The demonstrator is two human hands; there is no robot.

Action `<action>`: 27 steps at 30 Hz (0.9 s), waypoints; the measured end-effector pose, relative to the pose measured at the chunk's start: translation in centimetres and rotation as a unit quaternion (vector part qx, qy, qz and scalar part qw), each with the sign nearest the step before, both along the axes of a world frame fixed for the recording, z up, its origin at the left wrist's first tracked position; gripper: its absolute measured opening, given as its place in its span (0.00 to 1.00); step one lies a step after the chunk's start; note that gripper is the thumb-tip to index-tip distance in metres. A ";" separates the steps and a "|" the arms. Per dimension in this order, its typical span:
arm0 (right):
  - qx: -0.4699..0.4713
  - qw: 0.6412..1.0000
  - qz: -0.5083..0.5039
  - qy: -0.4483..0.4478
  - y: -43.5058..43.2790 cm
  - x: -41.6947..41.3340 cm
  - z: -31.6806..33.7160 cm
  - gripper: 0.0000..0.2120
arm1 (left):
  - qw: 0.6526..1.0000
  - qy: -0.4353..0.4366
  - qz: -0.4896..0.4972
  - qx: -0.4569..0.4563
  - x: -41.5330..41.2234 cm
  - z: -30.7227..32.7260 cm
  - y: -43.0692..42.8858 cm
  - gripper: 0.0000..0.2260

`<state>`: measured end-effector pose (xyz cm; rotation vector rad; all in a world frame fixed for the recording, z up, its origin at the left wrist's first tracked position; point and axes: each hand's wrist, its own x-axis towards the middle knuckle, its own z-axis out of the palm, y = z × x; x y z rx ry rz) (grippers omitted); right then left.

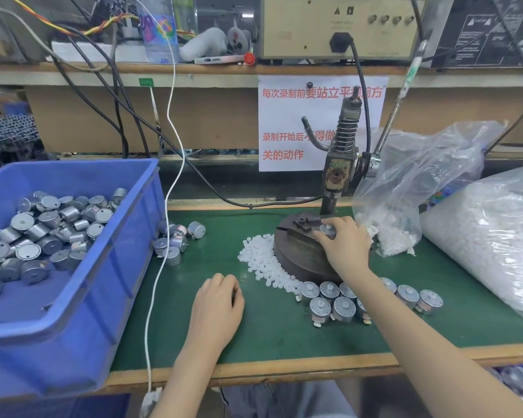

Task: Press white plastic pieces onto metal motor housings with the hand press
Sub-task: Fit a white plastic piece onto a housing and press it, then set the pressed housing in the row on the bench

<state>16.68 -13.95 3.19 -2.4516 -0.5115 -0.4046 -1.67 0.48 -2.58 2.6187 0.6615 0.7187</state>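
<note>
Right hand [344,247]: fingers curled round motor housing [326,230], which sits on the hand press [338,170] base. Left hand [219,300]: curled, resting on green table [269,333]; holding anything, can't tell. White plastic pieces [261,257] heaped against base, left side

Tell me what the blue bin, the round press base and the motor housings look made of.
Blue bin: moulded plastic, smooth, slightly glossy, ribbed walls.
Round press base: likely cast iron or steel; dark, dull, worn.
Motor housings: metal, probably plated steel; silvery brushed sheen.
</note>
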 end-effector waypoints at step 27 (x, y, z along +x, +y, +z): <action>0.080 0.996 0.022 0.032 -12.7 -6.7 -4.5 0.18 | 0.999 -0.014 0.001 -0.045 -0.1 0.1 0.2 0.05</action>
